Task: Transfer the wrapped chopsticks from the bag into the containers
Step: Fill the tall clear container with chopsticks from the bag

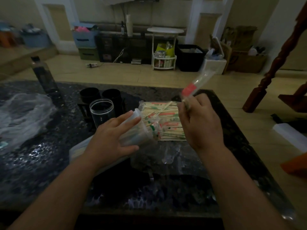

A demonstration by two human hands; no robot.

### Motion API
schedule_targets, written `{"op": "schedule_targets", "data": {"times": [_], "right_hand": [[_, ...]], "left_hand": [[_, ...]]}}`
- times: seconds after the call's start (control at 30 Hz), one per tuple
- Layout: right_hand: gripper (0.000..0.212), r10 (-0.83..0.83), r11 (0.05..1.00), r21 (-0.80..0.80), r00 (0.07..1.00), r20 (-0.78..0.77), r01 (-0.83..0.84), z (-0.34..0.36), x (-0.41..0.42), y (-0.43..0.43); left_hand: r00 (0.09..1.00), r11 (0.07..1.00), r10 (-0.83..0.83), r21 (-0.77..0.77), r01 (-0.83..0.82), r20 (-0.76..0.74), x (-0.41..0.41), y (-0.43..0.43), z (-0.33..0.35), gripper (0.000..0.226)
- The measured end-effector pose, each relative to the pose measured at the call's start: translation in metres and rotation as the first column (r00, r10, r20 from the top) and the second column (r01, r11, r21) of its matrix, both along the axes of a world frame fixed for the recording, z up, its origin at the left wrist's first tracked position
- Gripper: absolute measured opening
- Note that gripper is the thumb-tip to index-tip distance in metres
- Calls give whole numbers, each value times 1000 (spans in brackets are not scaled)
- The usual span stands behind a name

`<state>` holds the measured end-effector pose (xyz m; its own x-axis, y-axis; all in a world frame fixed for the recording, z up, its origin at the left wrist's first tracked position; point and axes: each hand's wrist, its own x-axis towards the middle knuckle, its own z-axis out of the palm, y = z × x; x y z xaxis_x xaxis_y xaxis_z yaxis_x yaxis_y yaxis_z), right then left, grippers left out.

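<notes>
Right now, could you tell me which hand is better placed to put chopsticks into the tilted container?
Right hand: it already grips wrapped chopsticks just above the bag. The left hand is occupied tilting the clear container.

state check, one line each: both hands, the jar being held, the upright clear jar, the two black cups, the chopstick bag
left hand: grips tilted clear container, mouth up and away
right hand: shut on wrapped chopsticks, raised, blurred
tilted clear container: lidless, chopsticks seemingly inside
upright clear jar: lidless, appears empty
two black cups: upright, contents not visible
chopstick bag: flat on table, still full
</notes>
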<state>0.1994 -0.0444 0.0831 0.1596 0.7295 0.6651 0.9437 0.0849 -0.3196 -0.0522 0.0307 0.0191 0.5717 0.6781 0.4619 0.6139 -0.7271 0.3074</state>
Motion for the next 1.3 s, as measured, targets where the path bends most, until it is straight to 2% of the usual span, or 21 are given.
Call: {"op": "schedule_targets", "data": {"times": [0.03,0.1,0.2,0.33,0.43,0.63,0.73,0.8,0.87,0.9,0.93,0.97,1.0,1.03,1.07,1.1,1.17,1.2,1.23,1.27,1.3], "right_hand": [[25,16,1000,4,997,-69,-16,-3,0,2],[15,86,993,103,938,-336,-54,-3,-2,4],[14,259,954,292,678,-688,-69,0,-10,5],[28,245,965,263,433,-868,-18,1,-20,2],[29,224,974,225,334,-916,-34,0,-23,3],[22,140,990,121,325,-935,-78,-5,-22,7],[13,188,979,164,234,-954,-120,-6,-25,10],[16,146,964,104,161,-976,-246,-10,-25,12],[11,19,850,-74,171,-985,-521,-14,-26,11],[8,-10,791,-99,149,-989,-604,-17,-26,11],[6,-18,788,-63,78,-997,-613,-18,-26,12],[4,-17,826,3,-30,-999,-564,-17,-25,13],[4,-8,878,59,-138,-990,-475,-14,-25,14],[8,9,925,87,-206,-978,-370,-14,-24,16],[10,14,949,81,-214,-977,-306,-14,-25,16],[9,-13,955,38,-167,-986,-294,-16,-27,17],[5,-132,905,-119,-4,-991,-408,-25,-35,17],[6,-174,860,-176,49,-984,-479,-29,-39,15],[6,-182,835,-179,47,-982,-520,-31,-43,14],[8,-153,846,-123,-16,-988,-519,-31,-44,15],[11,-99,881,-29,-124,-987,-471,-30,-43,17]], "left_hand": [[1000,1000,-3,-6,2,-7,0,1,0,86],[1000,1000,-19,-12,19,-5,0,2,-2,85],[999,999,-31,-23,31,9,-1,2,-2,84],[999,999,-37,-12,37,9,-1,2,-2,83],[999,999,-46,-5,46,12,-1,1,-2,84],[999,999,-47,0,47,16,-1,2,-4,87],[999,999,-44,-9,44,1,-1,2,-5,86],[999,999,-40,-17,40,-22,-1,3,-6,86],[998,999,-44,-12,43,-41,0,3,-8,86],[998,999,-44,-13,43,-45,-1,4,-9,86],[998,999,-41,-17,41,-45,-1,4,-9,86],[998,999,-38,-21,38,-41,-1,4,-9,86],[999,999,-38,-22,37,-37,-1,4,-9,86],[999,999,-40,-18,39,-34,-1,3,-9,86],[998,999,-45,-12,44,-32,-1,3,-9,86],[998,999,-49,-4,49,-33,0,3,-8,86],[998,998,-55,5,56,-38,1,2,-8,87],[997,998,-59,9,59,-41,2,2,-8,87],[997,998,-61,13,61,-44,2,1,-8,86],[997,998,-60,19,61,-43,3,1,-7,86],[998,998,-59,23,60,-36,3,0,-7,85]]}}
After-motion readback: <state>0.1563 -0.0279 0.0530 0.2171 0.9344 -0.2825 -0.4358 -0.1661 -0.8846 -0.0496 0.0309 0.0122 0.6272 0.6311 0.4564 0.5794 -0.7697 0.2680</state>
